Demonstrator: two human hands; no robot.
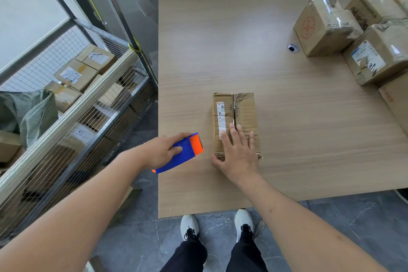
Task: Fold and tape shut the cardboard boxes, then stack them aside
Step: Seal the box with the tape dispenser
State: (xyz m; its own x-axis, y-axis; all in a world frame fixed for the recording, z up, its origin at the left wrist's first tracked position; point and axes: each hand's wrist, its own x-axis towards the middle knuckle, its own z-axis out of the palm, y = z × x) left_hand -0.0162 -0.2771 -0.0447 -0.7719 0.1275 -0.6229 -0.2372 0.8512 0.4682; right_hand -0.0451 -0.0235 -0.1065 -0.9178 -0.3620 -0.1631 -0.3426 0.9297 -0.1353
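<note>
White shoes (243,222) stand on grey marble floor (353,223) before the wooden table (231,40), where the right hand (237,150) presses flat on a central cardboard box (245,112), the left hand (162,151) grips a blue tape dispenser (184,152), taped boxes (353,33) sit at two o'clock, and a wire cage (72,104) of parcels at nine.

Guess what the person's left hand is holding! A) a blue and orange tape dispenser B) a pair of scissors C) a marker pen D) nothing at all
A: the left hand grips a blue and orange tape dispenser beside the cardboard box, while the right hand rests flat on that box.
</note>
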